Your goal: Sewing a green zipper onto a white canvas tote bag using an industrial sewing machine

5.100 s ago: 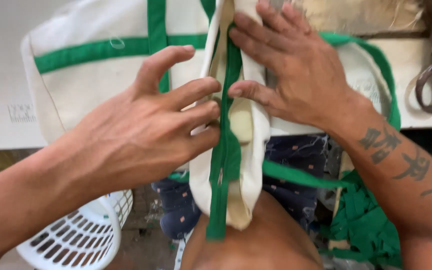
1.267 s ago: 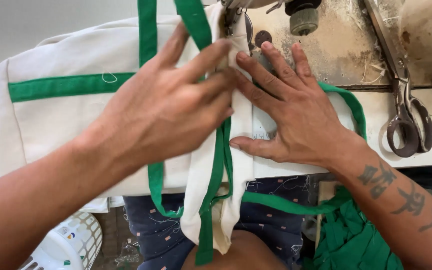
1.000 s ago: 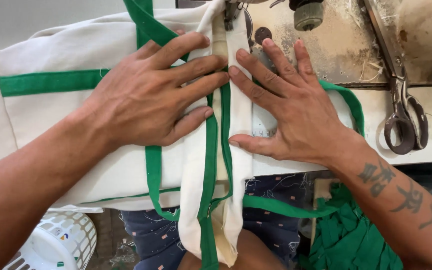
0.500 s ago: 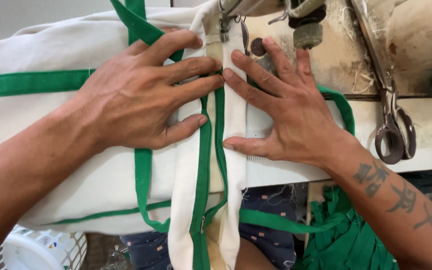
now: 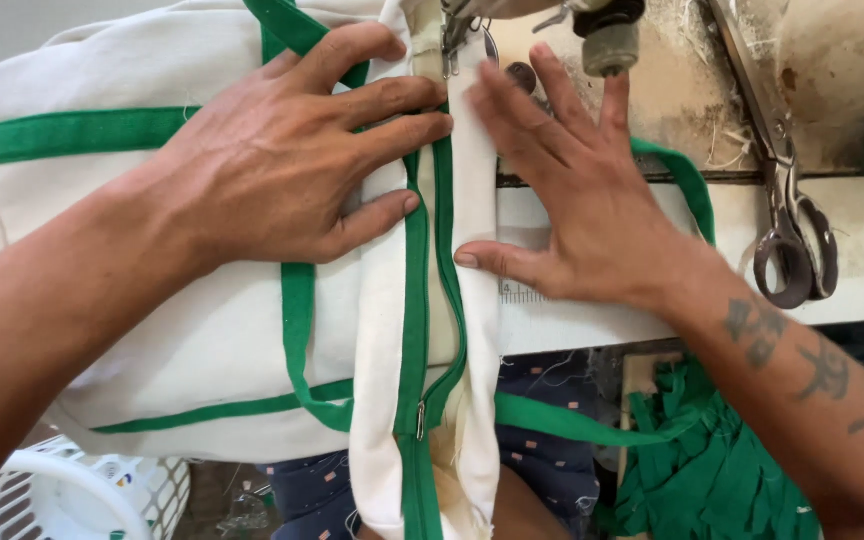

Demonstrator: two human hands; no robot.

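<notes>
A cream canvas bag with green straps and green edge binding lies on a sewing machine table. My left hand presses flat on the bag, fingers spread toward the seam. My right hand lies flat on the cream strip right of the seam, fingertips close to the presser foot. The bag's seam runs up under the needle area. Neither hand grips anything.
Metal scissors rest on the table at the right. A pile of green strap pieces hangs below the table edge. A white plastic basket stands at the lower left. The machine's thread post sits above my right fingers.
The bag has been brought onto the machine table and slid up under the presser foot. Both hands went from folding the edge to pressing it flat beside the seam.
</notes>
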